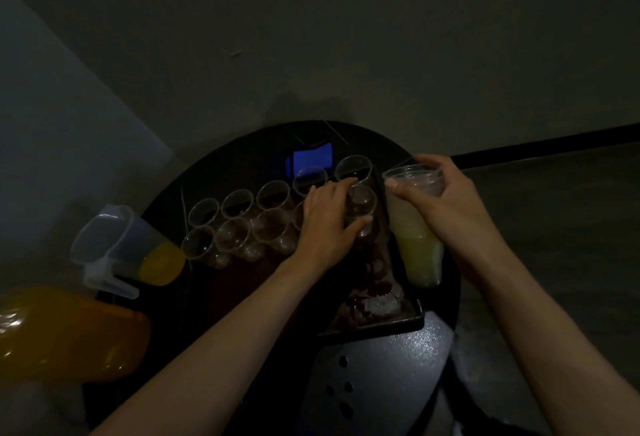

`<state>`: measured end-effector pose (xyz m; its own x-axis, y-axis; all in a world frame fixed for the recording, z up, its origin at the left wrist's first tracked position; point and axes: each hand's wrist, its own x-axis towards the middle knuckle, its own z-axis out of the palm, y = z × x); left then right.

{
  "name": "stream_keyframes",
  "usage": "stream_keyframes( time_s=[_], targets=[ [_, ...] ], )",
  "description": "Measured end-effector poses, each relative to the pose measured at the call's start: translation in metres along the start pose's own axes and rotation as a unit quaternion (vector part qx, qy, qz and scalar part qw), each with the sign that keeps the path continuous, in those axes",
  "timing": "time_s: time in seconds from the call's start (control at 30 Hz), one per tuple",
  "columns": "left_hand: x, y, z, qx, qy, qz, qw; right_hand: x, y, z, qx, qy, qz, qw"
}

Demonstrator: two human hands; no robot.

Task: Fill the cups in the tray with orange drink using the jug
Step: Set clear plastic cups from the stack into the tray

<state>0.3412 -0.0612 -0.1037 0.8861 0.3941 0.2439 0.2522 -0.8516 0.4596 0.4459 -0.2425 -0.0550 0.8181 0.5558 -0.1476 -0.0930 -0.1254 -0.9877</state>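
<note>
While the left hand (325,224) curls round the end cup (362,203) at about 2 o'clock on the tray (405,321), thumb on its near side and fingers wrapped over its far side, the right hand (446,193) grips a tall stack of cups (415,228) just beyond the tray's right edge, at 3 o'clock on the round black table (398,366). That hand's thumb lies across the topmost rim and its fingers close round the back; the stack leans a little and looks pale yellow-green in the dim light, and whether its foot rests on the table cannot be told. Clear cups (237,203) stand upright in two rows along the far part of the tray, running from 9 o'clock toward 2 o'clock: five in the far row, with the near row partly hidden under the left hand. The dark tray shows through their walls. Off the tray's left end, at 9 o'clock, the jug (110,245) stands at the table's edge, clear plastic with its handle toward the person, and orange drink (162,262) fills only its lower part. Nearer the camera, at 8 o'clock, a large bottle (69,331) holds more orange liquid. A phone (311,158) with a blue lit screen lies at 12 o'clock, just beyond the far row of cups.
</note>
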Motion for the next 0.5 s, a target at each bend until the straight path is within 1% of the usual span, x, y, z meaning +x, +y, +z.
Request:
stream_keyframes(
  time_s=[0.3,0.43,0.5],
  targets=[
    [0.000,0.000,0.002,0.003,-0.011,-0.003,1.000,-0.003,-0.002,0.000,-0.009,0.002,-0.011,1.000],
    [0.000,-0.001,-0.004,-0.020,-0.028,0.000,0.999,-0.003,-0.003,-0.001,-0.016,-0.002,-0.011,1.000],
    [0.002,0.001,-0.011,-0.046,-0.016,-0.005,0.999,-0.004,-0.003,0.000,-0.023,0.002,-0.017,1.000]
  ],
)
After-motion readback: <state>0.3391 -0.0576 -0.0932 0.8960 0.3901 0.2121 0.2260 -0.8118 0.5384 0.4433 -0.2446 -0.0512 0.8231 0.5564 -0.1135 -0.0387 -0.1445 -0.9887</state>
